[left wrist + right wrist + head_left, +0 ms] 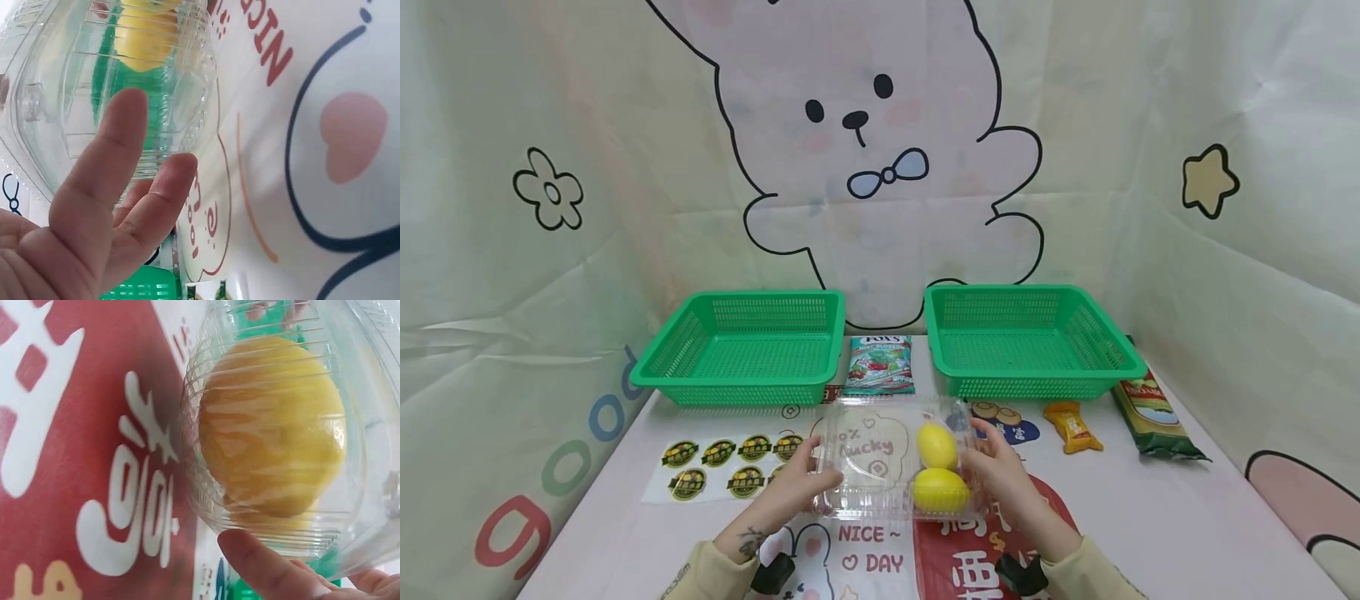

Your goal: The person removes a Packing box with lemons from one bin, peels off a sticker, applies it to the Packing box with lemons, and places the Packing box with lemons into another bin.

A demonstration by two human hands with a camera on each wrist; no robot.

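A clear plastic clamshell box [872, 500] lies level between both hands at the middle of the table, its lid down. Two yellow lemons [940, 490] sit inside at its right end, one behind the other. My left hand [797, 483] holds the left end, thumb toward me and fingers farther back; in the left wrist view the thumb [125, 125] is right at the ribbed wall. Gripping the right end is my right hand [1003, 471], with a thumb tip [240, 550] at the box's lower edge in the right wrist view. Its other fingers are partly hidden.
Two green baskets [655, 379] [1037, 387] stand at the back, with a Fox's candy bag [880, 367] between them. A sheet of round stickers [658, 492] lies left. Right are a small orange packet [1072, 427] and a green snack bag [1161, 421]. Cloth walls surround the table.
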